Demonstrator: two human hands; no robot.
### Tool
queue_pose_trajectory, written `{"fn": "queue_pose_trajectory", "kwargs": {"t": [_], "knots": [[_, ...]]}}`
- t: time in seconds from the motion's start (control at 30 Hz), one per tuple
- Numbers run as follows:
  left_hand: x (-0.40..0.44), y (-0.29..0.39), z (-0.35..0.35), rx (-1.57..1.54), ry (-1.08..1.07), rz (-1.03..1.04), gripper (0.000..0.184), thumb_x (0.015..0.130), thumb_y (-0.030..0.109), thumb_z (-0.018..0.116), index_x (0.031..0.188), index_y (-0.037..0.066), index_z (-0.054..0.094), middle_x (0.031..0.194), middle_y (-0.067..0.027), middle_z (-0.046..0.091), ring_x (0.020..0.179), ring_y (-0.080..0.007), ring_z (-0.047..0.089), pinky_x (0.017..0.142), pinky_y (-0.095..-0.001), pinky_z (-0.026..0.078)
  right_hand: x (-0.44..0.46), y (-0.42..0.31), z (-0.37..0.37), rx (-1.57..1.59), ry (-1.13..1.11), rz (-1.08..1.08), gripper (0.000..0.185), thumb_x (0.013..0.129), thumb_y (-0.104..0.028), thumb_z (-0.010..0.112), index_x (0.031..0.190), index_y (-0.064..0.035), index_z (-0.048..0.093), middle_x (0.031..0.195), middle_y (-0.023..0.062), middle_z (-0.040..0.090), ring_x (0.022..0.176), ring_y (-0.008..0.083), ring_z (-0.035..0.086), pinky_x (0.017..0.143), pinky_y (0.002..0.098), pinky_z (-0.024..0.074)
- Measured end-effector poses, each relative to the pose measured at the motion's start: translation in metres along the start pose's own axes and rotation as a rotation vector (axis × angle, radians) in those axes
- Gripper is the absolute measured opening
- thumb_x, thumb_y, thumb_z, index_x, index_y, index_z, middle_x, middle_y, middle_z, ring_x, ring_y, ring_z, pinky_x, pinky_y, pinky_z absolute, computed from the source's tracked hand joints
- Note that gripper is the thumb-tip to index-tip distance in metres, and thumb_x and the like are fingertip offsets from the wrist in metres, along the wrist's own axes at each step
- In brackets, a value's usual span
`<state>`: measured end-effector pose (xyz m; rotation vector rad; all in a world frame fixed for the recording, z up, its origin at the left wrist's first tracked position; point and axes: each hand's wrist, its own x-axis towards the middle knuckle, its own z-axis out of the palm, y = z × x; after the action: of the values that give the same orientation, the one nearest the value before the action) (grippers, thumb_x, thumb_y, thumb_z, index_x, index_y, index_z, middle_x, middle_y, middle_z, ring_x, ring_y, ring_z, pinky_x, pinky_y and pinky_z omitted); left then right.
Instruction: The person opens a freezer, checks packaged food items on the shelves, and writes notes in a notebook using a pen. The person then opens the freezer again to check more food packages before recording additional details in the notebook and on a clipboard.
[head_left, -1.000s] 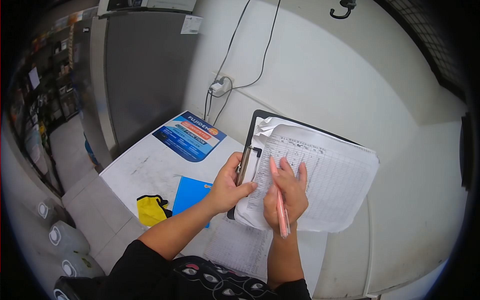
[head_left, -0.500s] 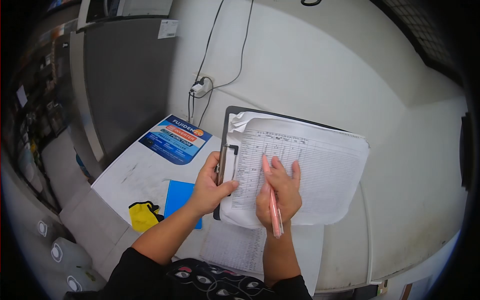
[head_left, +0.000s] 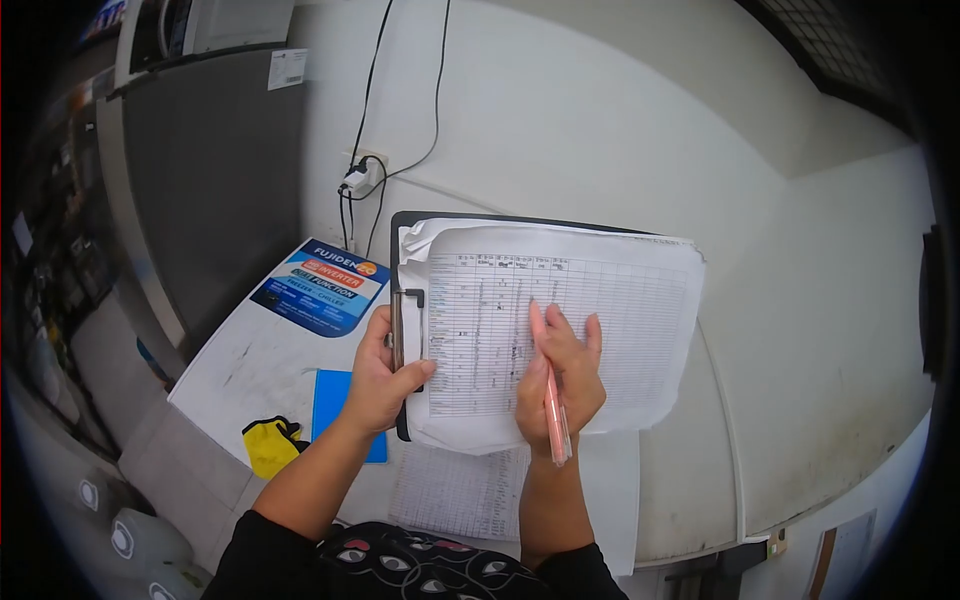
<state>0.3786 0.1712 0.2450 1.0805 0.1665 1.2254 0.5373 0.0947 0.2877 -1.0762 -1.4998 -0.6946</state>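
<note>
My left hand point(head_left: 385, 375) grips the clip edge of a black clipboard point(head_left: 404, 420), its thumb lying on the papers. Clipped to the board is a stack of white sheets point(head_left: 630, 330), the top one a printed table with handwritten entries and curled edges. My right hand point(head_left: 565, 385) is closed around a pink pen point(head_left: 551, 385), whose tip points at the middle columns of the sheet. Whether the tip touches the paper I cannot tell. Below the clipboard, another written sheet point(head_left: 455, 490) lies on the white freezer top point(head_left: 230, 370).
On the freezer top are a blue folder or book point(head_left: 330, 400), a yellow and black glove point(head_left: 272, 447) and a Fujidenzo label point(head_left: 322, 288). Cables run to a wall outlet point(head_left: 362, 175). A grey refrigerator point(head_left: 215, 150) stands at the left, with large containers point(head_left: 150, 540) on the floor.
The view has shifted, so the clipboard and left hand appear further left. Across the sheet, the pen tip has moved right to a later column. Both hands keep their holds.
</note>
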Motion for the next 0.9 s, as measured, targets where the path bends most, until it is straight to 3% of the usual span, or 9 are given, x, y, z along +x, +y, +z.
{"fn": "queue_pose_trajectory", "kwargs": {"t": [0.1, 0.2, 0.47, 0.67, 0.77, 0.9], "knots": [[0.0, -0.001, 0.0, -0.001, 0.006, 0.004, 0.047, 0.073, -0.001, 0.06, 0.113, 0.006, 0.036, 0.105, -0.0107, 0.056, 0.097, -0.0153, 0.057, 0.087, -0.0305, 0.047, -0.001, 0.007, -0.004, 0.0, 0.03, -0.001, 0.018, 0.08, -0.004, 0.05, 0.095, -0.001, 0.058, 0.095, 0.017, 0.066, 0.103, 0.0349, 0.06, 0.103, 0.0586, 0.0215], [0.0, -0.002, 0.0, -0.005, 0.007, 0.002, 0.047, 0.073, -0.001, 0.06, 0.113, 0.006, 0.036, 0.105, -0.0104, 0.056, 0.097, -0.0151, 0.057, 0.087, -0.0306, 0.047, 0.0, 0.01, -0.007, -0.009, 0.082, 0.026, 0.018, 0.072, 0.001, 0.054, 0.088, 0.0009, 0.06, 0.09, 0.0161, 0.067, 0.098, 0.0344, 0.063, 0.101, 0.0554, 0.028], [0.001, -0.006, 0.0, 0.03, 0.014, -0.01, 0.049, 0.073, 0.0, 0.061, 0.115, 0.005, 0.037, 0.106, -0.0097, 0.056, 0.098, -0.0152, 0.057, 0.087, -0.0296, 0.047, -0.006, 0.018, -0.011, 0.003, 0.066, 0.076, 0.018, 0.076, 0.0, 0.051, 0.092, 0.0007, 0.058, 0.093, 0.0166, 0.066, 0.099, 0.0356, 0.062, 0.102, 0.055, 0.0279], [0.004, -0.021, -0.017, 0.124, 0.225, -0.076, 0.048, 0.074, -0.003, 0.058, 0.118, 0.003, 0.039, 0.106, -0.0103, 0.057, 0.095, -0.0169, 0.058, 0.085, -0.0301, 0.047, -0.026, 0.03, -0.05, 0.447, 0.27, 0.215, 0.013, 0.088, -0.01, 0.045, 0.096, -0.0014, 0.05, 0.094, 0.0235, 0.064, 0.093, 0.0341, 0.063, 0.099, 0.0546, 0.0334], [0.008, -0.046, -0.059, 0.107, 0.33, -0.08, 0.05, 0.074, -0.005, 0.056, 0.12, 0.002, 0.038, 0.104, -0.0121, 0.057, 0.093, -0.0186, 0.058, 0.084, -0.0308, 0.048, -0.051, 0.035, -0.084, 0.413, 0.275, 0.274, 0.013, 0.088, -0.013, 0.052, 0.094, -0.0018, 0.049, 0.088, 0.0204, 0.063, 0.092, 0.0336, 0.062, 0.094, 0.0506, 0.0392], [0.003, -0.079, -0.114, 0.245, 0.519, -0.15, 0.05, 0.074, -0.004, 0.057, 0.121, 0.002, 0.037, 0.102, -0.0142, 0.057, 0.091, -0.0212, 0.058, 0.081, -0.0326, 0.049, -0.111, 0.045, -0.115, 0.257, 0.264, 0.543, 0.011, 0.085, -0.009, 0.057, 0.088, -0.003, 0.049, 0.077, 0.0131, 0.06, 0.089, 0.0289, 0.06, 0.087, 0.0449, 0.045]]}}
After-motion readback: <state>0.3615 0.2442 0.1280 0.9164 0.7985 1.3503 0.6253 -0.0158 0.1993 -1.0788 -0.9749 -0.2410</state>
